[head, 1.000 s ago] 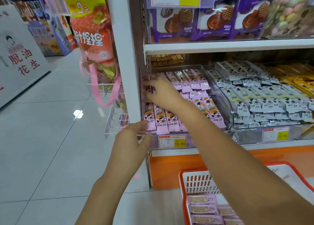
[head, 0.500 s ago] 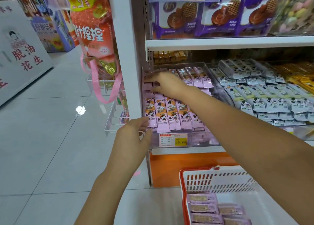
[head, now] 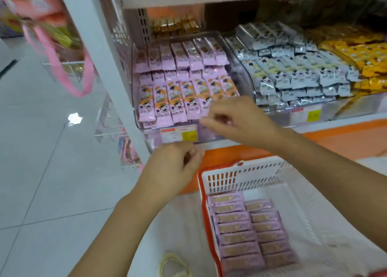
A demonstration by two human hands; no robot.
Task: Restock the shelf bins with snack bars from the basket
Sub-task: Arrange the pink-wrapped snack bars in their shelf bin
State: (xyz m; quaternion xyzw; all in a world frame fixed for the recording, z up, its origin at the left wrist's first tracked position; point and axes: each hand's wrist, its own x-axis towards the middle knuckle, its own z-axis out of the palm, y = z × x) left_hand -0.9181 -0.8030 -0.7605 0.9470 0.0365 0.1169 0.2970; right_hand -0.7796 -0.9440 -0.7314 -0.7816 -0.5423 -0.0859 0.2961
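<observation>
Pink-wrapped snack bars lie in neat rows in a clear shelf bin, which carries a price tag on its front. More pink bars are stacked in two columns in the white basket with a red rim below the shelf. My right hand hovers at the bin's front edge, fingers loosely curled, with nothing seen in it. My left hand hangs just under the price tag, left of the basket, fingers curled and holding nothing visible. Both hands are blurred.
A bin of grey-white bars and yellow packs fill the shelf to the right. A white shelf post stands left, with a hanging bag on a pink strap and a wire rack. A yellowish loop lies by the basket.
My right hand has pulled back from the back-left of the bin to its front edge. My left hand has dropped from the bin's front corner to below the tag. The view tilted down.
</observation>
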